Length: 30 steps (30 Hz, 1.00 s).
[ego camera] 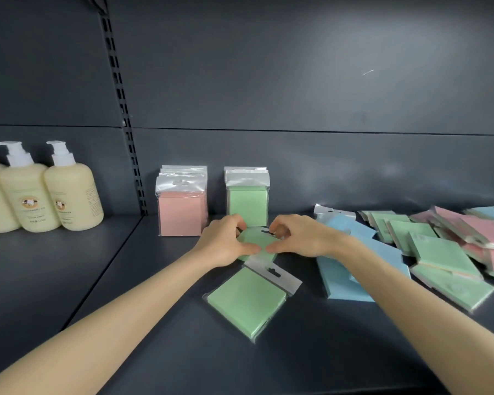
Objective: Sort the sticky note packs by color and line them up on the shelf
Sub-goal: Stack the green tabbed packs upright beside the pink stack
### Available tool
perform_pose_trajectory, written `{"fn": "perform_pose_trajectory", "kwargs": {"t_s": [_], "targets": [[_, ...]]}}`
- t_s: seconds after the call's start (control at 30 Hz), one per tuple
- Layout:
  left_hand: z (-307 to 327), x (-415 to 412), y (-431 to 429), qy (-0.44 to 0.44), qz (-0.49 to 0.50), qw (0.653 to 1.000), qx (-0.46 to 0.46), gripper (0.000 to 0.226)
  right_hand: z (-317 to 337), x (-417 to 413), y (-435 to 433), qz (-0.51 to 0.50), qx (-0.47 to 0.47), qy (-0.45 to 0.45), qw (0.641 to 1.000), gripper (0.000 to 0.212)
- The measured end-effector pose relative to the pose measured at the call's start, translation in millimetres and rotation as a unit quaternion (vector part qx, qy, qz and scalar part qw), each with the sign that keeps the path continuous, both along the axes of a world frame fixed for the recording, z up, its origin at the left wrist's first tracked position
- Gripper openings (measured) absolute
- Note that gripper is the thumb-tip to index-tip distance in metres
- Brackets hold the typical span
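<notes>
Both hands were down on the dark grey shelf [311, 352], and they had a green pack [253, 240] between them. The left hand [226, 243] and the right hand [297, 238] each pinched a side of it, fingers curled over its far edge.

Just beyond the knuckles stood a green row [247, 203], upright against the grey back panel [297, 81]. Left of the left hand stood a pink row [180, 208]. Nearer the body than both hands, another green pack [247, 302] lay flat.

Out past the right wrist lay blue packs [351, 269], then loose green packs [439, 252] and pink packs [485, 238], all heaped.

Far off the left hand, beyond a slotted upright [120, 109], stood cream pump bottles [49, 195]. Their labels bore a small picture, with the writing too small to read.
</notes>
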State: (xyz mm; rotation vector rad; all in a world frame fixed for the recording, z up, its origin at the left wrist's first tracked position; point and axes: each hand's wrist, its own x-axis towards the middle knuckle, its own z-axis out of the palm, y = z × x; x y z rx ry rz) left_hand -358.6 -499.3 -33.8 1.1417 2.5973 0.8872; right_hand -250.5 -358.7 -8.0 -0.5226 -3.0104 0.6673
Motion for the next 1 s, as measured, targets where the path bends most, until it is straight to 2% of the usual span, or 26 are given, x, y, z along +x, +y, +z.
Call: {"fn": "perform_pose_trajectory", "kwargs": {"t_s": [0.17, 0.33, 0.43, 0.5, 0.53, 0.6, 0.67, 0.73, 0.8, 0.87, 0.93, 1.0], "targets": [[4.7, 6.2, -1.4, -0.076, 0.03, 0.994, 0.073, 0.06, -5.3, 3.1, -2.8, -0.003, -0.021, 0.021, 1.0, 0.046], [4.0, 14.5, -5.0, -0.156, 0.057, 0.968, 0.187, 0.044, -10.3, 7.4, 1.1, -0.012, -0.08, 0.075, 0.994, 0.04], [6.3, 18.8, -10.9, -0.205, 0.058, 0.938, 0.273, 0.046, -10.8, 8.1, 0.9, -0.024, -0.108, 0.126, 0.986, 0.054], [10.2, 23.3, -15.2, -0.239, 0.047, 0.917, 0.315, 0.048, -5.8, 8.6, -1.3, -0.049, -0.181, 0.17, 0.967, 0.072], [12.9, 26.4, -17.3, -0.257, 0.035, 0.907, 0.331, 0.046, -2.7, 9.4, -2.5, -0.056, -0.237, 0.192, 0.951, 0.074], [18.5, 31.7, -20.6, -0.281, -0.002, 0.896, 0.345, 0.037, 2.8, 12.9, -4.1, -0.05, -0.338, 0.22, 0.914, 0.065], [24.3, 35.8, -26.9, -0.275, -0.034, 0.91, 0.308, 0.025, 6.3, 17.7, -4.4, -0.039, -0.381, 0.234, 0.893, 0.055], [29.1, 38.6, -37.3, -0.214, -0.051, 0.958, 0.184, 0.021, 6.9, 20.8, -2.1, -0.04, -0.392, 0.249, 0.885, 0.055], [27.4, 41.1, -48.6, -0.109, -0.046, 0.993, 0.003, 0.044, 6.7, 22.2, 1.0, -0.047, -0.395, 0.255, 0.881, 0.058], [24.1, 45.9, -55.7, -0.034, -0.032, 0.991, -0.129, 0.072, 7.1, 23.1, 2.1, -0.048, -0.397, 0.25, 0.882, 0.059], [24.4, 50.7, -56.8, -0.028, -0.023, 0.986, -0.16, 0.075, 6.2, 24.0, 1.0, -0.04, -0.402, 0.239, 0.883, 0.059], [26.7, 53.8, -54.7, -0.056, -0.023, 0.987, -0.146, 0.061, 5.4, 25.2, -2.3, -0.031, -0.401, 0.224, 0.888, 0.06]]}}
